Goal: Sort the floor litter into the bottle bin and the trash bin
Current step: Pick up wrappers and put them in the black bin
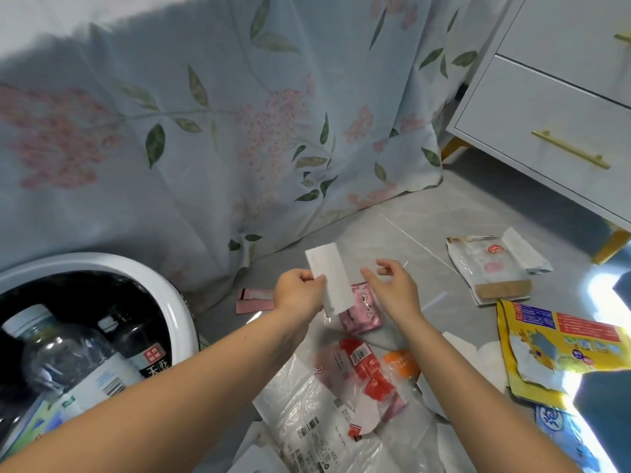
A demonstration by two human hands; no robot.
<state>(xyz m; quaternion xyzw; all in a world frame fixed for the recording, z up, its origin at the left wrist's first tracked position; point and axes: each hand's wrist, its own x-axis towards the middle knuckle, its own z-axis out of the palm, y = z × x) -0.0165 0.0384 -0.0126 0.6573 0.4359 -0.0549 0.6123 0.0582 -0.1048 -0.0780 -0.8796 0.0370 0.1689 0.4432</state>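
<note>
While the fingers [316, 279] of the left hand [297, 292] pinch a white paper slip [330, 278] by its left edge at the middle of the frame, the right hand [392, 285] hovers just beside it with its fingers loosely curled and holding nothing. The slip is lifted above the floor [403, 220], over a pink sachet [362, 307] that lies under it.

In the lower left of the frame the white bottle bin [143, 268] already holds clear plastic bottles [68, 356] and a dark one, so that half of the sorting looks largely done; no loose bottle shows on the floor. At the bottom centre a clear plastic bag [307, 404] lies open with red and orange wrappers [368, 367] on or in it; whether it serves as the trash bin I cannot tell.

Much is left: a pink strip [254, 300] lower centre-left, a torn white pouch [491, 268] at right, a yellow packet [560, 346] and a blue wrapper [563, 435] at lower right. By my judgement the task is about midway.
</note>
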